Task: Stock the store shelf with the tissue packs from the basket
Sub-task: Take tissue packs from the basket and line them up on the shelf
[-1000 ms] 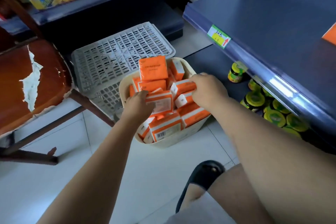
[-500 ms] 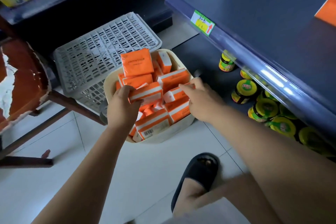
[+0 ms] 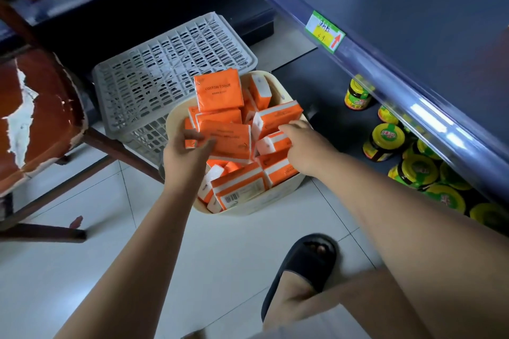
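A cream basket (image 3: 256,202) stands on the floor, full of orange-and-white tissue packs (image 3: 219,92). My left hand (image 3: 186,154) grips one orange pack (image 3: 228,139) by its left end and holds it slightly above the pile. My right hand (image 3: 309,147) reaches in from the right, its fingers curled over a pack with a white end (image 3: 268,144); the thumb is hidden. The dark blue store shelf (image 3: 413,16) runs along the right, with a green and yellow price tag (image 3: 325,31) on its front edge.
Jars with yellow-green lids (image 3: 385,140) fill the lower shelf on the right. A grey slatted crate (image 3: 165,69) lies behind the basket. A worn brown chair (image 3: 35,118) stands on the left. My foot in a black slipper (image 3: 303,264) is on the white tiles.
My left hand has raised its pack out of the pile and turned its broad face up. My right hand has slid onto a white-ended pack at the basket's right side.
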A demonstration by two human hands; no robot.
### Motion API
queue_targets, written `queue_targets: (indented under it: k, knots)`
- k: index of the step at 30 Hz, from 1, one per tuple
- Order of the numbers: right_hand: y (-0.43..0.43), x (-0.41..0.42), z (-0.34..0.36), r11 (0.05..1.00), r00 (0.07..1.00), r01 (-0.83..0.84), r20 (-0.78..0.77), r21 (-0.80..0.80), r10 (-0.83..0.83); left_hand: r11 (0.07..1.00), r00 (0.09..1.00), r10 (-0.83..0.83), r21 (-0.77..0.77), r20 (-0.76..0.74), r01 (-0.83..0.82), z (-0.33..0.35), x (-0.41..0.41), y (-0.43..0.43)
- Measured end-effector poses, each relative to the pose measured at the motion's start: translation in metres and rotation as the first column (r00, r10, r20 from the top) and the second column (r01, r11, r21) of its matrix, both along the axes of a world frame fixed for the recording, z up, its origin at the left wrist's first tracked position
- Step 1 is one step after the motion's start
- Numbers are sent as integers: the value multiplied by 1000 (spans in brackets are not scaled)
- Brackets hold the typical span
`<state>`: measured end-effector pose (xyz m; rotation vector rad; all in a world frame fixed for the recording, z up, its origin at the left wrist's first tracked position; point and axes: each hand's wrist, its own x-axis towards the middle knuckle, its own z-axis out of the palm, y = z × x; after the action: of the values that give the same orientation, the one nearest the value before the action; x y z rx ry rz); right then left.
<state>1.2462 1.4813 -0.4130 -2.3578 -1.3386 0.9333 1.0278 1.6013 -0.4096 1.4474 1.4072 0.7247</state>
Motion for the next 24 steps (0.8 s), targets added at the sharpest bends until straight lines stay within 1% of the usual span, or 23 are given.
queue_targets:
  k: [3,5,7,9,11,13,15,17,19,21,22,24]
  knots:
    - [6,-1,0,994,998,48,-47,94,-43,998,997,23,-56,80,-18,-3,3,6]
    - [11,-1,3,976,991,121,-71,178,-110,996,995,23,-91,97,-14,-6,2,11]
    - [18,-3,6,942,969,239,-123,237,-215,991,991,25,-130,131,-8,-10,0,14]
    - [25,-5,7,870,909,406,-227,280,-351,985,983,62,-171,171,-32,-14,0,16]
    - [31,-10,7,784,840,535,-303,315,-451,966,953,149,-246,265,-82,-16,0,18]
    - [35,-14,5,686,771,634,-357,357,-527,939,903,203,-335,379,-71,-16,1,23]
    - [36,-16,6,570,674,736,-476,366,-564,915,862,236,-401,448,-42,-14,2,26]
    - [37,-15,14,480,542,829,-625,287,-562,883,826,306,-466,473,-61,-14,2,29]
    - [38,-13,19,434,385,889,-755,148,-531,845,781,373,-532,501,-63,-14,1,29]
    - [36,-11,29,417,244,909,-820,8,-518,811,751,420,-582,510,-59,-10,0,28]
    - [36,-9,32,417,198,908,-834,-42,-515,797,743,434,-601,510,-53,-7,0,27]
    - [34,-6,34,433,137,895,-859,-106,-493,761,730,460,-648,505,-31,-2,-1,24]
